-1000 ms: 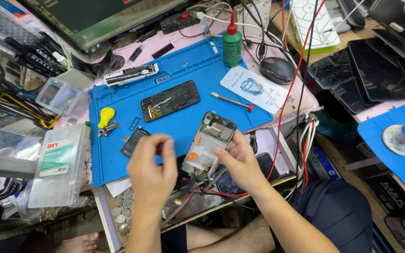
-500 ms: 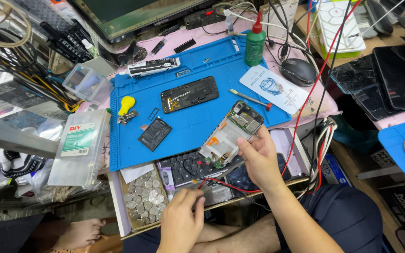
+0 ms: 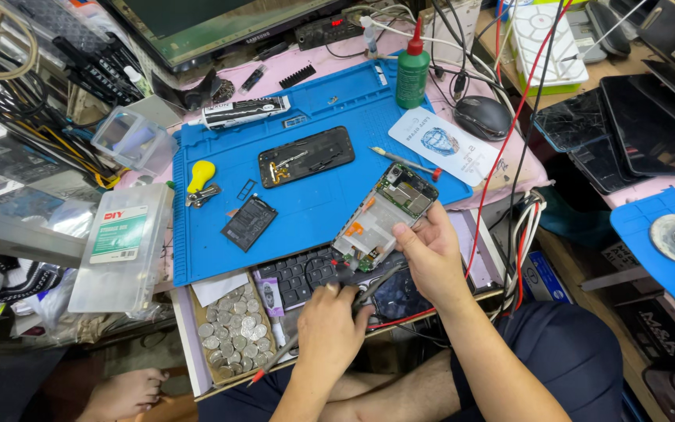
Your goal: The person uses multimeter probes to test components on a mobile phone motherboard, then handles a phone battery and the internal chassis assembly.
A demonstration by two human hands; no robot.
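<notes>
1. Bare circuit board and frame make up one opened phone body [image 3: 384, 217], held by the right hand [image 3: 431, 254] at its lower right edge, fingers closed on it, just above the front edge of the blue mat [image 3: 314, 203].
2. Its long axis runs diagonally, the top end pointing up and to the right, the lower end down toward the keyboard [image 3: 302, 277].
3. One left hand [image 3: 330, 328] is curled around thin probe-like tools over the open drawer; exactly what it grips I cannot tell.
4. One dark phone back panel [image 3: 306, 156] lies flat on the mat, long axis nearly left to right.
5. One black battery [image 3: 249, 222] lies near it.
6. One green bottle [image 3: 413, 70] stands upright at the mat's far edge.
7. One tray of coins [image 3: 232, 332] sits in the drawer.
</notes>
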